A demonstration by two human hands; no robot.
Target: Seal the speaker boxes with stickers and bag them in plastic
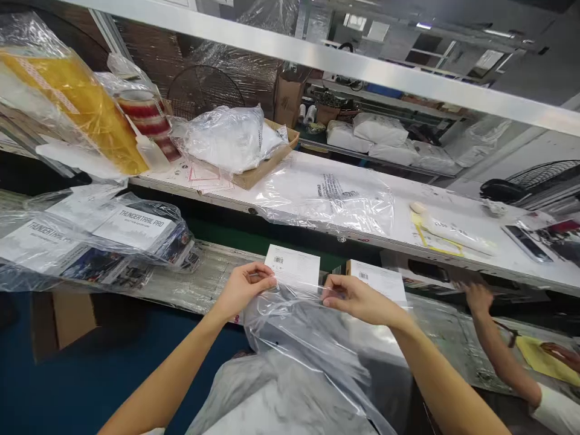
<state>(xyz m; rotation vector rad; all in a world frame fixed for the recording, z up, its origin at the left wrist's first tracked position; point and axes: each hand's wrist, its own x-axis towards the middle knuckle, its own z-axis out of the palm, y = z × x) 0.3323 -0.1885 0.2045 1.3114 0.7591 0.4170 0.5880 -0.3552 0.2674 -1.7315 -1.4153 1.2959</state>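
My left hand (251, 285) pinches one side of a clear plastic bag (290, 320) between thumb and fingers. My right hand (356, 297) is closed on the bag's other side, and the plastic hangs down over my lap. Between the two hands lies a white box (295, 266) with a barcode; its near edge meets the bag's mouth, though I cannot tell how far inside it is. To the right, partly behind my right hand, a second white box (380, 281) with a barcode lies on the worktop.
Bagged boxes printed "Thundertrail Pro" (131, 226) lie at left. The shelf (435, 208) ahead holds a flat plastic bag (326, 196), a cardboard tray (267, 169) of plastic bags, tape rolls (145, 118) and a phone (528, 243). A co-worker's arm (493, 344) reaches in at right.
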